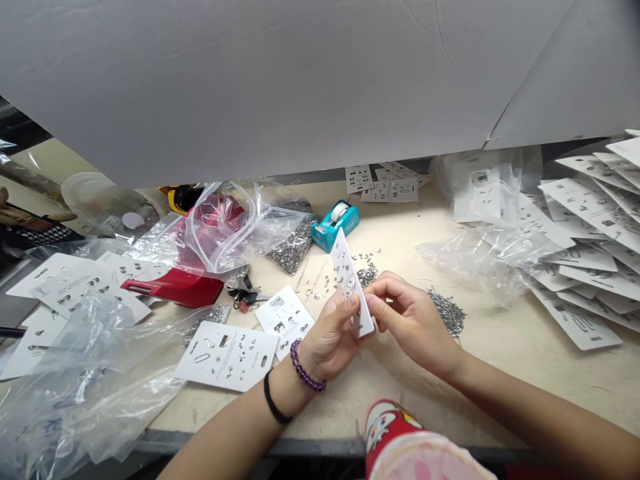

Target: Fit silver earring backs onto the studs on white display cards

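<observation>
You have the upright card (351, 283) over the middle of the tabletop (400, 380), just nearer you than the teal tape dispenser (335, 225). Your left hand (333, 333) pinches it between thumb and fingers; your right hand (407, 317), fingers curled nearly closed, meets its right face, though whether it grips anything is hidden. Left of the dispenser, clear bags (225, 227) crowd the pale surface; right of it lies a fanned pile of cards (590, 260). Beyond, a big white panel (300, 87) hides most of the room.
</observation>
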`<state>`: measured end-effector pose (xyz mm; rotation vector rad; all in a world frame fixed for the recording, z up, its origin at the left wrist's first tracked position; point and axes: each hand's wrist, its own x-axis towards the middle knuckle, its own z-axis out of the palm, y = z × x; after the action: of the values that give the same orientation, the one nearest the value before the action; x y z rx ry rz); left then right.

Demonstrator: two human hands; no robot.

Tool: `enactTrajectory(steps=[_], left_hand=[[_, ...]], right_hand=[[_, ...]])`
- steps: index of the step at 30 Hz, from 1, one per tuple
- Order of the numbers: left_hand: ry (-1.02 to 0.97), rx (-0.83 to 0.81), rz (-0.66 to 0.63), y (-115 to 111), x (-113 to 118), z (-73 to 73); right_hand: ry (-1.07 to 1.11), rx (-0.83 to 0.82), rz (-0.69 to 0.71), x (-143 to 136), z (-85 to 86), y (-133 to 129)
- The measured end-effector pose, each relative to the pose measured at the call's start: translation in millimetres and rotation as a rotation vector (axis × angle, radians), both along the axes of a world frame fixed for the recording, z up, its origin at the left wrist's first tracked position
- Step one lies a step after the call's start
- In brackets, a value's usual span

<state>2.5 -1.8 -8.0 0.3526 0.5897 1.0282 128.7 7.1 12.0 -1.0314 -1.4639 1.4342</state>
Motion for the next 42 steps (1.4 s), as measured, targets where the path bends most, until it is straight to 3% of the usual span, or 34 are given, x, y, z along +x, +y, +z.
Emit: enactTrajectory(steps=[4, 7, 12, 17, 20, 24, 28, 32, 37, 42], left_hand=[[-0.034, 0.03, -0.1, 4, -7, 5.4], [0.025, 0.053, -0.103, 7, -11, 9.6], [0.241, 0.148, 0.089, 13, -14, 10.7], [0.24, 0.322, 0.253, 19, -24, 14.1], [0.157, 0.355, 0.306, 20, -33, 21.9], [-0.043, 0.263, 0.307, 20, -40, 31.3], [-0.252, 0.133, 0.224, 19, -40, 29.5], [-0.384, 0.024, 0.17, 15, -34, 23.8], [-0.463, -0.079, 0.076, 11, -26, 22.0], [-0.397, -0.135, 0.035, 8, -20, 19.5]], right_hand=[[0.03, 0.032, -0.106, 2, 1.1, 6], [0.057, 0.096, -0.173, 4, 0.7, 11], [0.057, 0.167, -0.133, 9, -0.7, 16], [-0.152, 0.194, -0.099, 16, -12.4, 27], [-0.38, 0.321, -0.057, 18, -21.8, 32], [-0.702, 0.509, 0.116, 11, -28.5, 32], [-0.971, 0.593, 0.182, -2, -29.9, 30], [-1.076, 0.662, 0.182, -10, -33.9, 30], [-0.987, 0.622, 0.143, -9, -32.9, 31], [-0.309, 0.345, -0.16, 3, -6.7, 24]])
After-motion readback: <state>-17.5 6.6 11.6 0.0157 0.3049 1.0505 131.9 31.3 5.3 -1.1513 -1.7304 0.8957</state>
